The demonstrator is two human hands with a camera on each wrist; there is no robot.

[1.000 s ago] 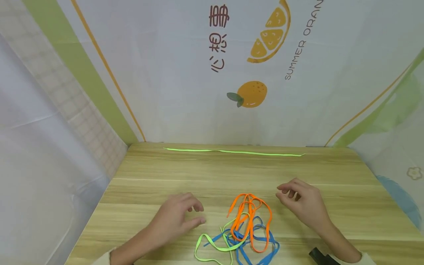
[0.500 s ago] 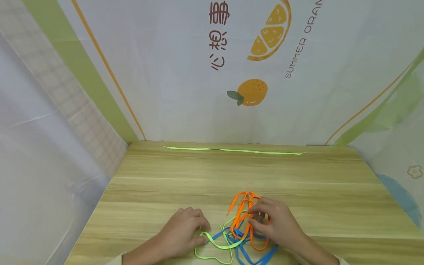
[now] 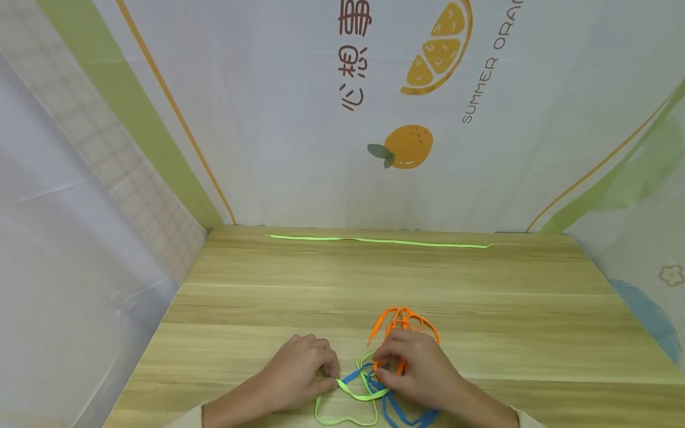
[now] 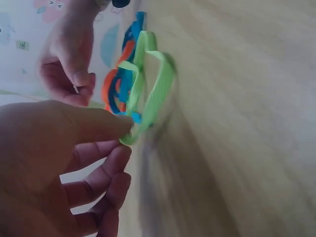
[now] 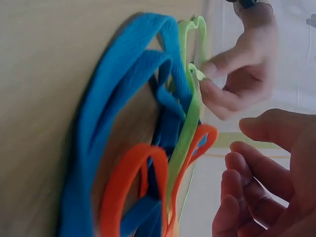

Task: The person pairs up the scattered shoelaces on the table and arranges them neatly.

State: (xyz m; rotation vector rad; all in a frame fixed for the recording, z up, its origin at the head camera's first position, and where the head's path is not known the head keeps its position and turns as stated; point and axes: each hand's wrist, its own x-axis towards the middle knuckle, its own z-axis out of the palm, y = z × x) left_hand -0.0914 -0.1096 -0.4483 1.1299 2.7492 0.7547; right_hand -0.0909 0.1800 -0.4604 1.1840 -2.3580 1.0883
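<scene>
My left hand (image 3: pixel 297 373) pinches a lime green shoelace (image 4: pixel 160 89) between thumb and index finger. In the left wrist view the lace loops away from the fingertips along the wooden table. Above the tangle hovers my right hand (image 3: pixel 420 370), its fingers loosely bent and its thumb apart from them. The right wrist view shows nothing between its fingers. Beneath and beside it lie an orange shoelace (image 5: pixel 114 195) and a blue shoelace (image 5: pixel 81 168), looped together with the lime green one. In the head view the right hand hides part of the orange and blue laces.
A second lime green shoelace (image 3: pixel 382 241) lies stretched nearly straight along the far edge of the wooden table (image 3: pixel 257 303). Behind it hangs a white curtain (image 3: pixel 299 148) with printed oranges and lettering. More curtain (image 3: pixel 69 255) drapes down at the left side.
Both hands have come in toward the tangle, the right one moving left and down over the orange lace. The left hand has taken hold of the lime green shoelace.
</scene>
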